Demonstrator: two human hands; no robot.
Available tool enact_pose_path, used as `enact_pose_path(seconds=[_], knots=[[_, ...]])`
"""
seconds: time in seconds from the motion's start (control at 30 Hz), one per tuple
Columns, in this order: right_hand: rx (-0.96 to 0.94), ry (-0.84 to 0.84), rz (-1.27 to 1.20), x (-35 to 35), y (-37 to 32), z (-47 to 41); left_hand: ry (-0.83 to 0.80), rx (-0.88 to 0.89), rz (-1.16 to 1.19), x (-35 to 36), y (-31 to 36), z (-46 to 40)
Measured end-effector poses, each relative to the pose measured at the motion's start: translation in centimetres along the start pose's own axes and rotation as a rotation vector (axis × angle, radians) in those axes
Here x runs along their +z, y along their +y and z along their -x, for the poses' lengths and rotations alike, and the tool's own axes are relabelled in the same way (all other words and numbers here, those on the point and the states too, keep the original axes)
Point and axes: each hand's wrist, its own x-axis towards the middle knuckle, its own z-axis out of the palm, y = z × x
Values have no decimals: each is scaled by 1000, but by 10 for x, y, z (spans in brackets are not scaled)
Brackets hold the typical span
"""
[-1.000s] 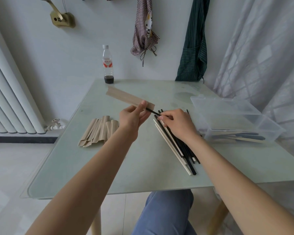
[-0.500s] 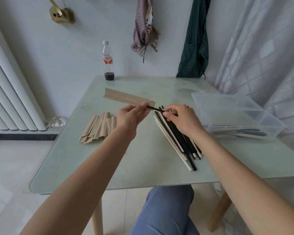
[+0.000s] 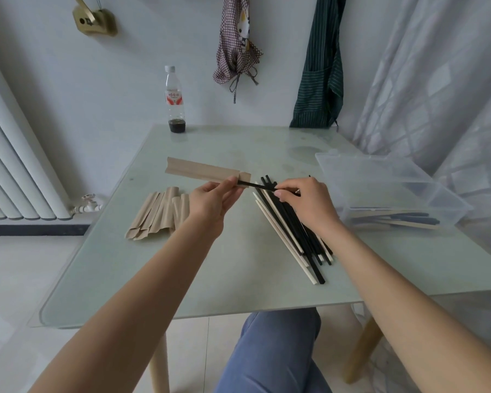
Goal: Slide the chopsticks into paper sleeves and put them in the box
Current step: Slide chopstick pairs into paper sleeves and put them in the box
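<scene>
The glass table [image 3: 238, 279] carries everything, and on its right side sits the clear plastic box [image 3: 394, 194], open, with a few wrapped pairs already lying in it. Near the middle lies a loose pile of chopsticks [image 3: 292, 231], black and pale ones mixed, fanned toward the near edge; they look stiff, light and smooth, so they would likely roll or slip if nudged. To the left is a stack of paper sleeves [image 3: 159, 214], thin and soft, easily creased or torn at the mouth. Above the table the left hand [image 3: 213, 202] pinches one sleeve [image 3: 204, 170] close to its open end, the rest of it sticking out flat to the left. The right hand [image 3: 304, 199] pinches the back end of a black chopstick [image 3: 257, 186], whose front part is already inside the sleeve's mouth. Holding the sleeve right at the opening seems sensible, since the paper would buckle if held further back; the stick is best pushed from its tail, straight along the sleeve, with gentle pressure so that the tip does not catch and split the paper.
</scene>
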Motion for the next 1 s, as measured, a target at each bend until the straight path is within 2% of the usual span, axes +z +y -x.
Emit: enact_pose_path(seconds=[0.17,0.27,0.3,0.43,0.67,0.83,1.0], knots=[[-26,-25,-22,8,0,-1,0,-65,-21,3,-9,-2],[103,25,-29,7,13,-5,64,-74,-28,-5,-6,-8],[164,6,37,8,20,-6,83,-80,-44,-8,-6,-10],[343,-253,359,20,38,-8,110,-124,-76,-12,-5,-12],[393,-353,517,29,28,-20,125,-115,-39,-11,-4,-15],[467,-381,322,28,31,-23,144,-103,-95,-12,-2,-15],[404,-274,-173,11,22,-19,156,-53,-337,-13,-3,-12]])
